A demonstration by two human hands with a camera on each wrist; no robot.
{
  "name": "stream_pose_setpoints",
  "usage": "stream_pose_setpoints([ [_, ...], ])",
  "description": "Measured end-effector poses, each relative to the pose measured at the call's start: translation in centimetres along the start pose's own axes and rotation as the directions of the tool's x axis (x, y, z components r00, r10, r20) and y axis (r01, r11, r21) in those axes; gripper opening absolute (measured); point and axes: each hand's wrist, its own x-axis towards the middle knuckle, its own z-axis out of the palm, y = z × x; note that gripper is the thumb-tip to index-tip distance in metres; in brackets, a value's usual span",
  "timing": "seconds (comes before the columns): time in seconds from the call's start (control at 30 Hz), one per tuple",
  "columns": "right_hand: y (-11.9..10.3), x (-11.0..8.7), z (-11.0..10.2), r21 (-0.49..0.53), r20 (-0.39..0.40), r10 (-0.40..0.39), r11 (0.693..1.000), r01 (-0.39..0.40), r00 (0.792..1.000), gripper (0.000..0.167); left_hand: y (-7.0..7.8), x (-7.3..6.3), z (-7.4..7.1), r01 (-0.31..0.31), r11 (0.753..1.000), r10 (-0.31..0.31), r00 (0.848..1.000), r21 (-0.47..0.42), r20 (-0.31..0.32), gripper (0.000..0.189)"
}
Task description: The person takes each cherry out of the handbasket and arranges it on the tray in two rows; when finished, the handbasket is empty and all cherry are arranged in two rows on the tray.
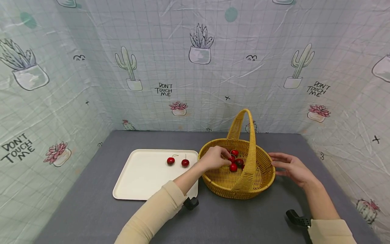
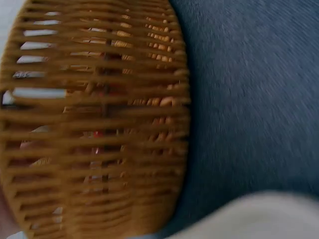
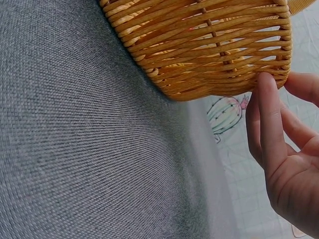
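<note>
A yellow wicker basket (image 1: 210, 179) with an arched handle stands on the grey table, several red cherries (image 1: 233, 167) inside it. Over its left rim reaches my left hand (image 1: 214, 158), fingertips and thumb right at the cherries; whether they pinch one is not clear. At the basket's right side, my right hand (image 1: 294, 168) touches the rim from outside with fairly straight, spread fingers. The right wrist view shows a fingertip (image 3: 267, 82) against the woven wall (image 3: 214, 50). In the left wrist view the blurred basket wall (image 2: 94, 124) hides the left fingers.
Left of the basket lies a cream tray (image 1: 146, 176) carrying two stemmed cherries (image 1: 171, 161) near its far right corner. A patterned cloth (image 1: 201, 84) hangs behind and beside the grey table (image 1: 231, 220). Black wrist straps (image 1: 297, 218) sit on both arms.
</note>
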Motion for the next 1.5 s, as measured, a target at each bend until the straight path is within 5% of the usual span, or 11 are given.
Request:
stream_pose_setpoints([
  [0.27, -0.1, 0.1, 0.0, -0.003, -0.003, -0.001, 1.0, 0.001, 1.0, 0.058, 0.4, 1.2, 1.7, 0.062, 0.998, -0.063, 0.997, 0.017, 0.038, 0.021],
  [0.6, -0.3, 0.0, 0.2, -0.003, 0.007, -0.02, 1.0, 0.02, 1.0, 0.057, 0.6, 1.9, 2.7, 0.055, 0.99, -0.068, 0.993, 0.133, 0.099, 0.022],
  [0.87, -0.4, 0.0, 0.2, -0.008, 0.01, -0.011, 1.0, 0.011, 1.0, 0.058, 0.7, 1.7, 2.5, 0.017, 0.978, -0.039, 0.994, 0.206, 0.099, 0.012],
  [1.27, -0.2, -0.3, 0.1, -0.007, 0.006, -0.013, 1.0, 0.013, 1.0, 0.059, 1.5, 1.0, 2.0, -0.014, 0.971, -0.032, 0.981, 0.239, 0.189, 0.022],
  [1.4, 0.1, -0.4, 0.1, -0.006, 0.004, -0.013, 1.0, 0.013, 1.0, 0.058, 1.5, 1.0, 2.3, -0.063, 0.952, 0.014, 0.986, 0.299, 0.164, 0.02],
  [1.5, 0.0, -0.4, 0.1, -0.002, 0.007, -0.02, 1.0, 0.02, 1.0, 0.059, 1.6, 1.0, 2.6, -0.046, 0.935, 0.004, 0.993, 0.353, 0.118, 0.029],
])
